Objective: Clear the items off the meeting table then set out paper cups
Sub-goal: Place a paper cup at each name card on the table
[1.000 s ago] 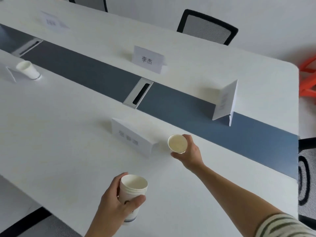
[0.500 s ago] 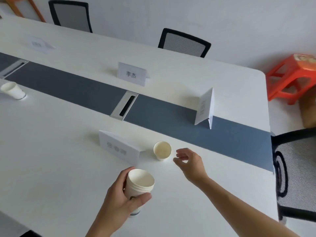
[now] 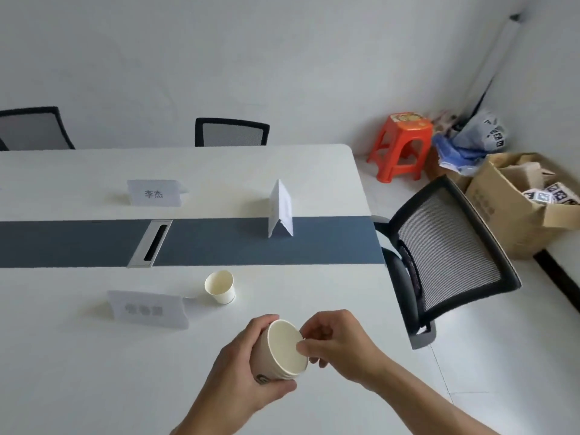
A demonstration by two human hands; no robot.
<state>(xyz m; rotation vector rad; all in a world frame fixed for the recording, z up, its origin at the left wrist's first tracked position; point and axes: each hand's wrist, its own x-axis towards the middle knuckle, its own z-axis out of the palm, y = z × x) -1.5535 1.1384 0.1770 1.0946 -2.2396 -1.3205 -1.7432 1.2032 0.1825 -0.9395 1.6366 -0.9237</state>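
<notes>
My left hand (image 3: 241,368) grips a stack of white paper cups (image 3: 281,351), tilted with its mouth toward the right. My right hand (image 3: 337,343) pinches the rim of the top cup in that stack with thumb and fingers. One single paper cup (image 3: 220,287) stands upright on the white meeting table (image 3: 78,356), just right of the nearest name card (image 3: 147,309).
Two more name cards (image 3: 154,193) (image 3: 280,210) stand near the table's blue centre strip, which has a cable slot (image 3: 151,242). A black mesh chair (image 3: 445,255) sits at the table's right end. Beyond it are an orange stool (image 3: 400,146) and an open cardboard box (image 3: 514,202).
My right hand let go of the single cup on the table and came back to the stack in my left hand. The view swung right, showing the table's end and the room corner.
</notes>
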